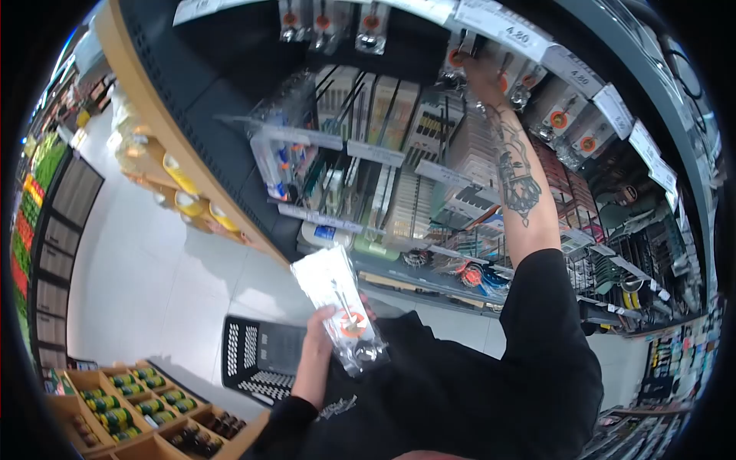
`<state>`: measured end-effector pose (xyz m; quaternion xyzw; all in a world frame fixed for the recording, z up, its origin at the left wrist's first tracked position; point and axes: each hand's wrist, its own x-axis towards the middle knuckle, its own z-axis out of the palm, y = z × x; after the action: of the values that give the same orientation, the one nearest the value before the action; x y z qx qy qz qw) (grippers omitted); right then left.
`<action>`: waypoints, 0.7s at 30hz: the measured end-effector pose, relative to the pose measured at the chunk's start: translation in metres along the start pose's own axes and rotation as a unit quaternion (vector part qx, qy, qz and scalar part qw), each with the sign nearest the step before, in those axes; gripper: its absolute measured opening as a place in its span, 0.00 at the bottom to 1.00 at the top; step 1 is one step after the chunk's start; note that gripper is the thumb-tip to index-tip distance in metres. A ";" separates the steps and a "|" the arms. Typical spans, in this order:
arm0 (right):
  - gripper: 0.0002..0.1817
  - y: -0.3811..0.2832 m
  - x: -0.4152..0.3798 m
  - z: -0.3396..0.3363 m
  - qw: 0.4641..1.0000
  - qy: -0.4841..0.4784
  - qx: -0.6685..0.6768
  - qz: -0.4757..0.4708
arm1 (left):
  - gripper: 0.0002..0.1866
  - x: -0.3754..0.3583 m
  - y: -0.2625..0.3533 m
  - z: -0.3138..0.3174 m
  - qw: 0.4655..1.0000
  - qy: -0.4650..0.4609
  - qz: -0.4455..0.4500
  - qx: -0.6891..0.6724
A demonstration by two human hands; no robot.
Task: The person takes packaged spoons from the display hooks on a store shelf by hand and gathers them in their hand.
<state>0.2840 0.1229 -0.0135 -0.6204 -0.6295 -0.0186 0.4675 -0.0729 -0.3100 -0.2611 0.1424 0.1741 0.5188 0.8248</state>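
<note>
My left hand (316, 342) is closed around a clear plastic pack of spoons (337, 295) in front of my body. The pack has a white card with an orange round mark, and shiny metal bowls show at its lower end. My right hand (483, 80) is raised at the end of my outstretched arm, among similar hanging packs (460, 50) under the price rail. It is at or against one of them; its fingers are dark and blurred, so their grip does not show. More such packs (563, 119) hang to its right.
Price labels (510, 29) line the upper shelf edge. Below are racks of boxed cutlery (414, 207) and small kitchen goods. A black basket (261, 345) stands on the floor behind my left hand. A wooden crate (130, 399) of jars is at lower left, with a produce stand (54, 253) beyond the aisle.
</note>
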 end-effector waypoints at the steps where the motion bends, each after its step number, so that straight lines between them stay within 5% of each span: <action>1: 0.33 -0.012 -0.003 -0.008 0.992 -0.072 -0.082 -0.059 | 0.42 0.000 0.003 0.002 1.000 0.013 -0.014 0.000; 2: 0.35 -0.028 -0.011 -0.003 0.984 -0.032 -0.154 0.086 | 0.44 0.000 0.007 -0.001 0.999 0.006 -0.027 0.030; 3: 0.38 -0.028 -0.016 -0.019 0.985 -0.122 -0.109 0.054 | 0.44 -0.002 0.012 0.005 0.999 0.026 -0.031 0.018; 4: 0.37 0.065 0.021 0.025 0.985 -0.087 0.014 -0.151 | 0.44 -0.002 0.018 0.008 0.998 0.045 -0.035 0.033; 5: 0.29 -0.023 -0.048 -0.022 0.956 -0.001 -0.167 -0.239 | 0.44 0.000 0.022 0.008 0.998 0.019 -0.024 0.046; 6: 0.21 -0.068 -0.101 -0.044 0.981 -0.061 0.068 -0.170 | 0.43 0.003 0.023 0.007 0.999 0.001 0.002 0.036; 7: 0.16 -0.089 -0.141 -0.056 0.973 -0.073 0.086 -0.201 | 0.41 0.006 0.028 0.010 0.998 -0.044 0.031 0.034; 8: 0.14 -0.117 -0.195 -0.063 0.935 -0.164 0.307 -0.072 | 0.40 0.007 0.031 0.018 0.997 -0.054 0.044 0.027; 13: 0.16 -0.149 -0.373 -0.060 0.838 -0.457 0.298 0.034 | 0.40 0.007 0.030 0.012 0.995 -0.034 0.067 0.073; 15: 0.17 -0.145 -0.405 -0.047 0.799 -0.445 0.394 0.090 | 0.39 0.003 0.026 0.013 0.985 0.068 0.097 0.125; 21: 0.13 -0.130 -0.427 -0.050 0.782 -0.423 0.429 0.158 | 0.39 0.009 0.013 0.006 0.985 0.067 0.063 0.148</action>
<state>0.1207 -0.2636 -0.1744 -0.3922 -0.6000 0.5919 0.3685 -0.0770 -0.2971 -0.2513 0.2388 0.2944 0.5462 0.7470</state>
